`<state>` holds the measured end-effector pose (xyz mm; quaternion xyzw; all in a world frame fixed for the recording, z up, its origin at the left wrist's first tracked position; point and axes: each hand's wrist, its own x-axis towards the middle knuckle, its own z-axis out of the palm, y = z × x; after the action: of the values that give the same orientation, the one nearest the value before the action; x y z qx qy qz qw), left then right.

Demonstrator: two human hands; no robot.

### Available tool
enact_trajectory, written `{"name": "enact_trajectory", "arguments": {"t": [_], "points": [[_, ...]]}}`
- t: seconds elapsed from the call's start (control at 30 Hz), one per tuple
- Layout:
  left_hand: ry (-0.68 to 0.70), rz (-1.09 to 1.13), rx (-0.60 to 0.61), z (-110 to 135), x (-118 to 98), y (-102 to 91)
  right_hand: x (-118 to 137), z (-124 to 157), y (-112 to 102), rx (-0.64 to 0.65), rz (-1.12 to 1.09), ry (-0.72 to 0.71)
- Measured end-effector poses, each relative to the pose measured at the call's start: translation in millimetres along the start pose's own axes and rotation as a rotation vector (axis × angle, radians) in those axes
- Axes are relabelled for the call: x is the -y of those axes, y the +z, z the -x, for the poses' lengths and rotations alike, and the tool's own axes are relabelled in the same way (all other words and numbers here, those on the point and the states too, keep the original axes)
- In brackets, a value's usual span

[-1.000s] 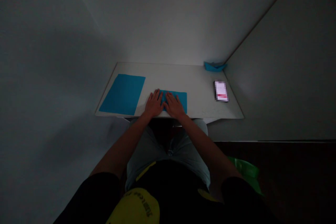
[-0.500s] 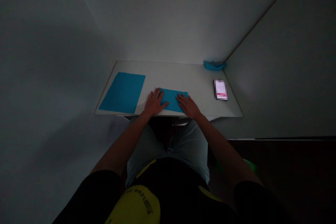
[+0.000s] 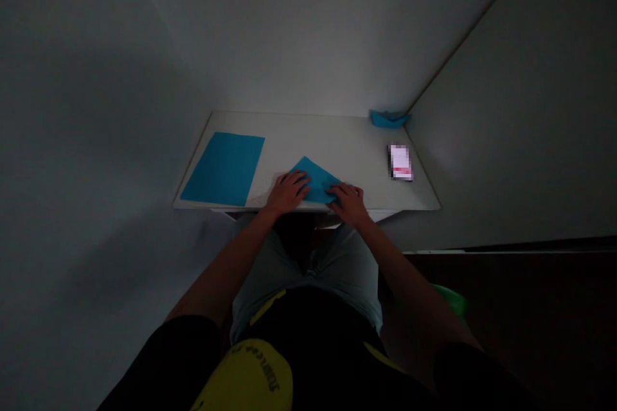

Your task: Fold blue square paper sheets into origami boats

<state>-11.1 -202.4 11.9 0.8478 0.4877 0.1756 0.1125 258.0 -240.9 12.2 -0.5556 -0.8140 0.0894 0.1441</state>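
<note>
A folded piece of blue paper (image 3: 319,181) lies near the front edge of the white table, one corner pointing away from me. My left hand (image 3: 288,191) rests over its left side, fingers stretched across the sheet. At the right corner, my right hand (image 3: 349,201) has its fingers curled and closed on the paper's edge; the thumb is partly hidden. Left of my hands a larger flat sheet of blue paper (image 3: 224,169) lies on the table, apart from them.
The white table (image 3: 308,131) stands against walls at the back and right. At its back right corner sits a blue paper boat (image 3: 389,119). A phone (image 3: 400,162) with a lit, blurred screen lies in front of it. Something green (image 3: 450,300) is low on the right.
The folded paper has gone from a flat rectangle to a shape with a raised back point and slanting side. My right hand's fingers have curled in; the left has shifted slightly on the paper.
</note>
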Motion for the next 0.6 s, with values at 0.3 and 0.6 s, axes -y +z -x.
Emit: {"name": "enact_trajectory", "arguments": {"t": [0.3,0.6], "points": [[-0.014,-0.018,0.02,1,-3,-5.7,2,-31,0,-0.069,-0.164,0.044],[0.041,-0.074,0.094,3,-3,-5.8,-36,1,-5,0.072,-0.212,-0.323]]}}
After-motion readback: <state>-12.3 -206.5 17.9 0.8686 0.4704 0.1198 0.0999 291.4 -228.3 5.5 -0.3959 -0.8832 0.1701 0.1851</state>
